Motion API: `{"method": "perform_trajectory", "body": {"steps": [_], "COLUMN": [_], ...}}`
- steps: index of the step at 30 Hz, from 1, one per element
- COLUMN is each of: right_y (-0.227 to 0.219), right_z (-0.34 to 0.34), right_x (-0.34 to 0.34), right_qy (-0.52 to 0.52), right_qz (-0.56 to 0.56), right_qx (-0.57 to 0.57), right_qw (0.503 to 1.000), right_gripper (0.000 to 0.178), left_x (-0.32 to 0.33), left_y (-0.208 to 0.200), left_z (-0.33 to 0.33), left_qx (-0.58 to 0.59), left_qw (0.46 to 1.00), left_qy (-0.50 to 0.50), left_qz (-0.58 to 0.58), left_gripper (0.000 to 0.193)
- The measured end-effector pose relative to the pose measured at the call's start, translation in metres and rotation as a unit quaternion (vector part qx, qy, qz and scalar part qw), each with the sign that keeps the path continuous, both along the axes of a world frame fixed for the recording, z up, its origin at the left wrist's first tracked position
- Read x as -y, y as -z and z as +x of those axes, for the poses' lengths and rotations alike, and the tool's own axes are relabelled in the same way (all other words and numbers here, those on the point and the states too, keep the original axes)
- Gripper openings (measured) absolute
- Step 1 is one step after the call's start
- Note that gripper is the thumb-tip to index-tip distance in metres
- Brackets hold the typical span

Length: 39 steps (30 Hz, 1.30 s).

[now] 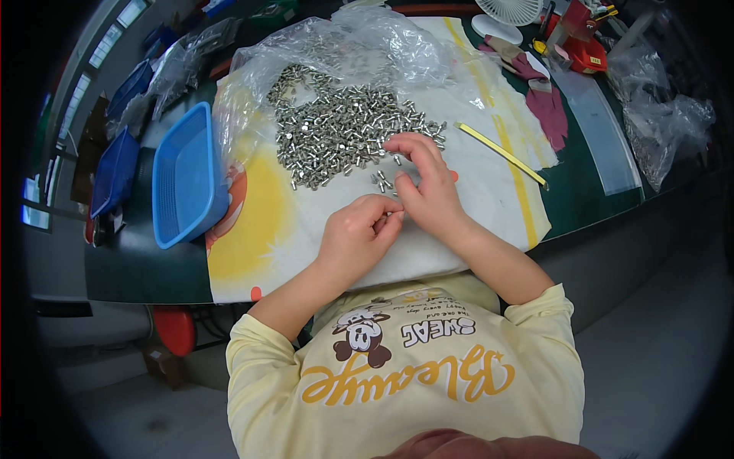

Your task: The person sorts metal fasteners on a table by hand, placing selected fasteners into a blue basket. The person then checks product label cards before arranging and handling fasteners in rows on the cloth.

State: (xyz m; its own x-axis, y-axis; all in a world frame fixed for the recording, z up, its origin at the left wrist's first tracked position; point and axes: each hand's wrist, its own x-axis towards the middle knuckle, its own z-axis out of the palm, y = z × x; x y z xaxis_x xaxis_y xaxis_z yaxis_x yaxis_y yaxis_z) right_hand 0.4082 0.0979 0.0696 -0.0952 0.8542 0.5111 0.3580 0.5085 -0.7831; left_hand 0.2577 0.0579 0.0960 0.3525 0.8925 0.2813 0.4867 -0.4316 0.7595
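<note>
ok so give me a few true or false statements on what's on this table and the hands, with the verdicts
1. A heap of small metal pieces lies on the patterned cloth. True.
2. The light blue basket stands to the person's right of the heap. False: it is to the left.
3. A thin yellow strip lies to the right of the heap. True.
4. The right hand wears a glove. False: it is bare.
5. The left hand is nearer the person's body than the right. True.
6. The white fan stands at the table's near edge. False: it is on the far side.
</note>
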Motion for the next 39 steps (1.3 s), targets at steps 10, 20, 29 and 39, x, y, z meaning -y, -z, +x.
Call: {"method": "perform_trajectory", "body": {"steps": [10,20,29,39], "right_y": [-0.003,-0.004,0.003,-0.001], "right_z": [0.003,-0.002,-0.002,0.001], "right_x": [0.003,0.007,0.001,0.008], "right_qy": [-0.002,0.003,-0.156,-0.158], "right_qz": [0.012,0.028,-0.186,-0.229], "right_qx": [-0.03,-0.031,-0.262,-0.27], "right_qw": [0.999,0.999,0.934,0.922], "right_gripper": [0.042,0.044,0.038,0.036], "left_x": [0.002,0.002,-0.011,-0.089], "left_y": [-0.003,-0.006,-0.002,-0.024], "left_z": [0.008,0.012,-0.029,-0.237], "left_qx": [-0.001,-0.04,0.218,0.096], "left_qw": [0.999,0.998,0.954,0.916], "left_qy": [-0.012,-0.028,-0.084,-0.389], "left_qz": [0.047,0.039,-0.19,0.0], "left_gripper": [0.007,0.006,0.015,0.031]}}
